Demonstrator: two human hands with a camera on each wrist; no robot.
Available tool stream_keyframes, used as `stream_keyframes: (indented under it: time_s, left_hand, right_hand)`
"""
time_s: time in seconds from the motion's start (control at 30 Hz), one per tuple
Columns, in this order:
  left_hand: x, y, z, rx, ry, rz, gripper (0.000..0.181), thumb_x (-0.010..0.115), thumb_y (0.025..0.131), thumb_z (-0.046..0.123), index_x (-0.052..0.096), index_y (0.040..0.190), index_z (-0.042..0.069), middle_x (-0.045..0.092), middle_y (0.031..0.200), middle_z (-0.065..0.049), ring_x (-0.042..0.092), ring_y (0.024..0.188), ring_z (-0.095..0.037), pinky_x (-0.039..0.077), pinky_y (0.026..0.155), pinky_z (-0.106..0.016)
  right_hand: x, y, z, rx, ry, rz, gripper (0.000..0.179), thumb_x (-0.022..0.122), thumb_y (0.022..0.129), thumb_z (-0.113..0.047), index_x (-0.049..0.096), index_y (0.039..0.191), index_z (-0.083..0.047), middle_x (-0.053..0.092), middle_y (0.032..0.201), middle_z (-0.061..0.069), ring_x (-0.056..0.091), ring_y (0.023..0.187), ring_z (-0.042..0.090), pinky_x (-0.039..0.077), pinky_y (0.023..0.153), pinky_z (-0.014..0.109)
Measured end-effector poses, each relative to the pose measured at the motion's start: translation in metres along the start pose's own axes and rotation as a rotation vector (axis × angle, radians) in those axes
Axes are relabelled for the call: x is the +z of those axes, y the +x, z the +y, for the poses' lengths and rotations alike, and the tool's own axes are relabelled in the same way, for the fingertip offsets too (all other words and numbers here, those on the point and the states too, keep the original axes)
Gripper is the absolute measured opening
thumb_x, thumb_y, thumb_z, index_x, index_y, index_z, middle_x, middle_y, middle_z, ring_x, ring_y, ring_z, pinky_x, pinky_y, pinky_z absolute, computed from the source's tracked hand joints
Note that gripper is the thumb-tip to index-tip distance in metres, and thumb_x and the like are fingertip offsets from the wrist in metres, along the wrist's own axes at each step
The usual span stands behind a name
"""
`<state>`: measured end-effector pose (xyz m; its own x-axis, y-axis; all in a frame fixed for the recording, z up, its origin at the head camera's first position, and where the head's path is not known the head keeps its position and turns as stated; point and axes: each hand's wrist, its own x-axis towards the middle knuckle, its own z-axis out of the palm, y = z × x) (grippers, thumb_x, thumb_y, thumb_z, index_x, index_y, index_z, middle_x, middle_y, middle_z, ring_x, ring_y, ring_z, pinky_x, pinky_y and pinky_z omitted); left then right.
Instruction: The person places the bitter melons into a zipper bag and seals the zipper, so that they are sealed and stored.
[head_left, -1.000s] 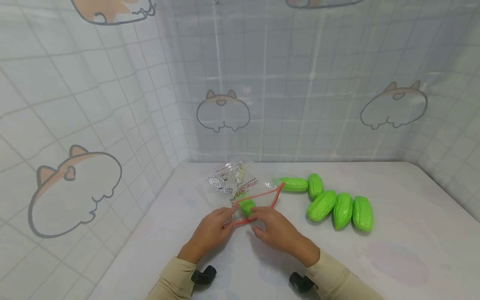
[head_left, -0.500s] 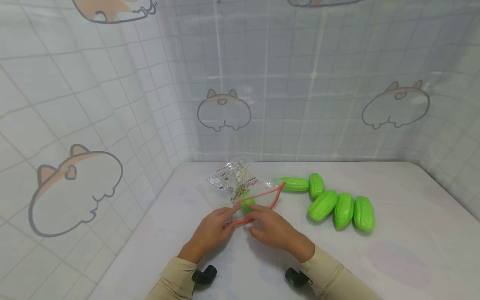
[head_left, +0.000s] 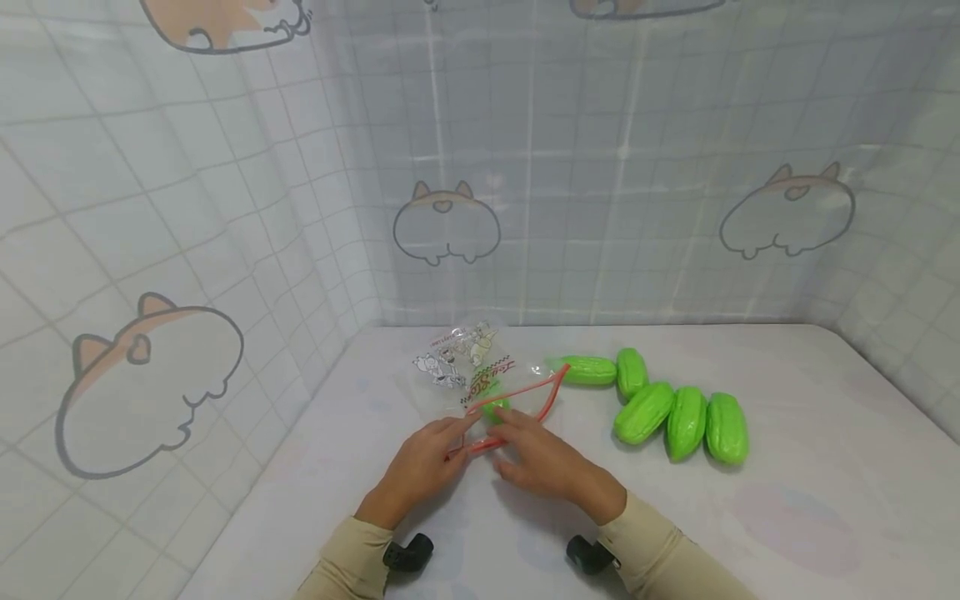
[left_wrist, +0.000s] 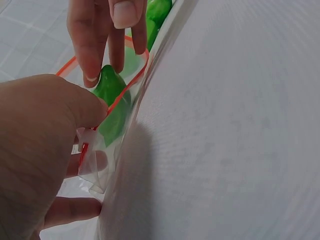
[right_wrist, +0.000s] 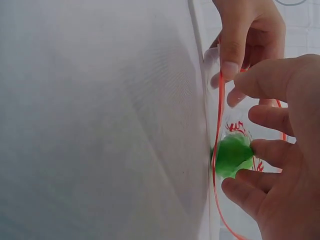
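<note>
A clear zip bag [head_left: 440, 389] with a red-orange zip strip and printed cartoon figures lies on the table, its mouth spread toward me. Inside it is a green ridged gourd [head_left: 492, 406], whose near end shows at the opening in the left wrist view [left_wrist: 110, 86]. My left hand [head_left: 426, 461] pinches the bag's left rim, the thumb in front and fingers behind the plastic. At the mouth, my right hand [head_left: 546, 460] reaches in with fairly straight fingers; in the right wrist view its fingertips [right_wrist: 257, 146] meet the gourd's end.
Several more green gourds [head_left: 686, 422] lie to the right of the bag, one of them [head_left: 588, 370] close by its far right corner. A patterned curtain [head_left: 600, 208] stands behind the table [head_left: 817, 358] and along both sides.
The gourd has slid a little deeper into the bag, with my right hand's fingers following it at the mouth. My left hand keeps its hold on the rim.
</note>
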<state>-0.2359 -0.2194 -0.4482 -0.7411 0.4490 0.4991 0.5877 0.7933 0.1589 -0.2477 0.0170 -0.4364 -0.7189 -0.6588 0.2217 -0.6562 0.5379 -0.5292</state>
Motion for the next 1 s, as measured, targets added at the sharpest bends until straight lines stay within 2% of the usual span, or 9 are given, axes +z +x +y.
stream_keyframes:
  time_s: [0.27, 0.5, 0.6, 0.77, 0.9, 1.0]
  left_hand:
    - [0.001, 0.001, -0.001, -0.015, -0.002, 0.001, 0.054, 0.076, 0.086, 0.015, 0.062, 0.138, 0.019, 0.071, 0.115, -0.005, 0.067, 0.105, -0.024, 0.055, 0.086, -0.045]
    - [0.002, 0.0, -0.001, -0.02, 0.001, 0.01, 0.053, 0.076, 0.086, 0.015, 0.063, 0.137, 0.019, 0.072, 0.112, -0.004, 0.068, 0.1, -0.021, 0.056, 0.084, -0.043]
    - [0.002, -0.001, -0.001, -0.039, 0.007, 0.0, 0.054, 0.076, 0.086, 0.016, 0.063, 0.138, 0.021, 0.072, 0.112, -0.004, 0.068, 0.101, -0.02, 0.056, 0.085, -0.042]
    - [0.001, -0.003, 0.0, -0.09, 0.003, -0.024, 0.054, 0.076, 0.087, 0.018, 0.062, 0.139, 0.02, 0.071, 0.116, -0.005, 0.067, 0.106, -0.022, 0.055, 0.088, -0.044]
    - [0.002, -0.003, 0.0, -0.12, -0.026, -0.046, 0.052, 0.074, 0.089, 0.018, 0.062, 0.139, 0.022, 0.07, 0.118, -0.004, 0.065, 0.108, -0.021, 0.053, 0.091, -0.044]
    - [0.003, -0.002, 0.0, -0.13, -0.032, -0.058, 0.051, 0.073, 0.089, 0.02, 0.062, 0.139, 0.023, 0.07, 0.119, -0.004, 0.065, 0.11, -0.022, 0.052, 0.092, -0.045]
  right_hand:
    - [-0.001, -0.009, -0.001, 0.016, 0.03, 0.036, 0.045, 0.066, 0.096, -0.02, 0.059, 0.138, -0.008, 0.033, 0.16, 0.012, 0.031, 0.146, 0.029, 0.033, 0.113, 0.05]
    - [-0.009, -0.02, 0.002, 0.008, 0.095, 0.124, 0.039, 0.067, 0.095, -0.016, 0.063, 0.133, -0.01, 0.042, 0.154, 0.015, 0.043, 0.139, 0.031, 0.037, 0.109, 0.052]
    - [-0.012, -0.025, 0.006, -0.004, 0.124, 0.191, 0.032, 0.068, 0.094, -0.012, 0.067, 0.126, -0.01, 0.052, 0.146, 0.014, 0.05, 0.133, 0.029, 0.042, 0.105, 0.05]
    - [-0.017, -0.034, 0.014, -0.014, 0.189, 0.304, 0.026, 0.068, 0.092, -0.004, 0.071, 0.118, -0.005, 0.067, 0.125, 0.011, 0.062, 0.117, 0.026, 0.054, 0.09, 0.044]
    - [-0.025, -0.043, 0.022, 0.003, 0.225, 0.338, 0.024, 0.066, 0.093, -0.001, 0.07, 0.116, -0.003, 0.07, 0.112, 0.01, 0.067, 0.104, 0.027, 0.056, 0.084, 0.037]
    - [-0.032, -0.052, 0.028, 0.047, 0.227, 0.35, 0.021, 0.066, 0.095, -0.004, 0.071, 0.115, -0.006, 0.071, 0.109, 0.008, 0.068, 0.1, 0.024, 0.056, 0.083, 0.033]
